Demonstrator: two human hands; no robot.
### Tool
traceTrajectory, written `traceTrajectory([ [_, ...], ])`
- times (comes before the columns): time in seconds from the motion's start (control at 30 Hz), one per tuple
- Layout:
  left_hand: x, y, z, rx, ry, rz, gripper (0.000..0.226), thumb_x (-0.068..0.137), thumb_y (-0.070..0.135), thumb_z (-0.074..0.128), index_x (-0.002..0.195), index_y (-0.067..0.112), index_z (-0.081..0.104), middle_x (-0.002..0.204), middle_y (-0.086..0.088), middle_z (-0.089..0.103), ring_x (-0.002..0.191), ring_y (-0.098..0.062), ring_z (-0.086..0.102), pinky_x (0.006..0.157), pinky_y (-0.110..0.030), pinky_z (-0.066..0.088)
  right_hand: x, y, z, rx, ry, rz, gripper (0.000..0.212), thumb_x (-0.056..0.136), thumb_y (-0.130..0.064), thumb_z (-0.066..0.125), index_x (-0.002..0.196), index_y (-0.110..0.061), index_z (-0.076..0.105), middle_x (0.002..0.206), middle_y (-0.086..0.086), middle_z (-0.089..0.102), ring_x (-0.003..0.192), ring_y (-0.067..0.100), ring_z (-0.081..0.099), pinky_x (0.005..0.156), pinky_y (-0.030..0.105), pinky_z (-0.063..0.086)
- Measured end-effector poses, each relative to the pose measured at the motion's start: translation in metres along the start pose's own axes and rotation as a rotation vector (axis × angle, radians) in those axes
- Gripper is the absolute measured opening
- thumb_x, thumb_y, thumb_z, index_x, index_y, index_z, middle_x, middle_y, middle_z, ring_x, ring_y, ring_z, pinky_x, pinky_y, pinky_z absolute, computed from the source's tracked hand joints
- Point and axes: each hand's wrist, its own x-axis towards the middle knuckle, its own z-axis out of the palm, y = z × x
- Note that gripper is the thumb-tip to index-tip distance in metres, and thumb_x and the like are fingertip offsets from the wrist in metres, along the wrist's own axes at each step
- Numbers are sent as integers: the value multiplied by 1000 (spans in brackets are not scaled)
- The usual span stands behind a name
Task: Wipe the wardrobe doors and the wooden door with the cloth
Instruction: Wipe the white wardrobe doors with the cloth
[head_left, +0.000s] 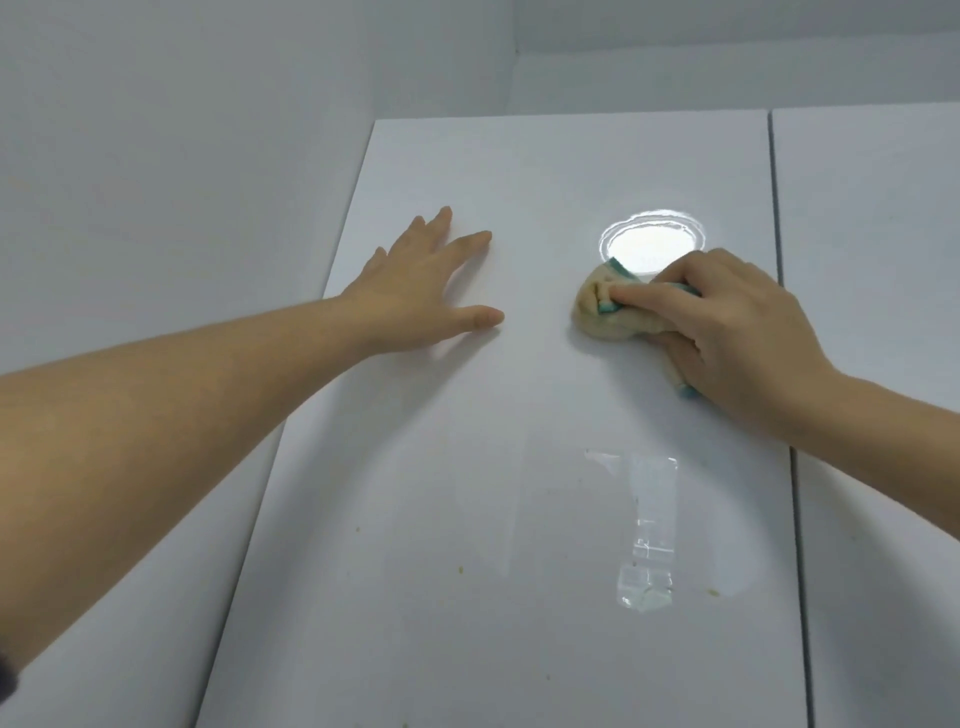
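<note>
The right hand (727, 332) clenches a bunched beige cloth (613, 312) against the white wardrobe door (467, 493), just below a bright light reflection (649, 244), presumably for wiping pressure. The left hand (426, 280) lies flat and released on the door's left part, apparently bracing it. Nearer, tape remnants (649, 530) and small specks (714, 591) appear unwiped. A second door (872, 312) adjoins on the right.
</note>
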Motion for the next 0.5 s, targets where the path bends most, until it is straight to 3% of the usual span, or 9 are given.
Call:
traceTrajectory([
  [0.23, -7, 1, 4, 70, -35, 17, 86, 83, 67, 55, 152, 46, 8, 163, 10, -9, 150, -13, -10, 120, -52, 9, -40, -6, -18, 8, -100, -157, 32, 91, -14, 47, 109, -17, 72, 91, 10, 63, 70, 32, 54, 58, 33, 39],
  [0.33, -7, 0, 3, 106, -49, 19, 86, 83, 68, 53, 152, 48, 5, 163, 11, -10, 150, -13, -9, 120, -50, 11, -24, 19, -21, -37, -57, -52, 34, 85, -9, 49, 114, -20, 63, 96, 10, 63, 76, 36, 56, 60, 37, 42],
  [0.4, -7, -3, 0, 114, -53, 23, 85, 83, 69, 53, 151, 50, 5, 163, 12, -10, 150, -12, -8, 120, -50, 10, -17, 28, -21, -14, -17, 58, 36, 88, -16, 44, 117, -16, 65, 98, 12, 62, 81, 37, 55, 62, 39, 44],
  [0.5, -6, -10, 0, 140, -42, 48, 85, 81, 71, 52, 150, 51, 7, 163, 12, -6, 150, -12, -5, 120, -52, 8, -30, 22, -18, 30, -41, 59, 36, 93, -22, 44, 116, -9, 68, 97, 12, 60, 83, 36, 54, 65, 39, 44],
])
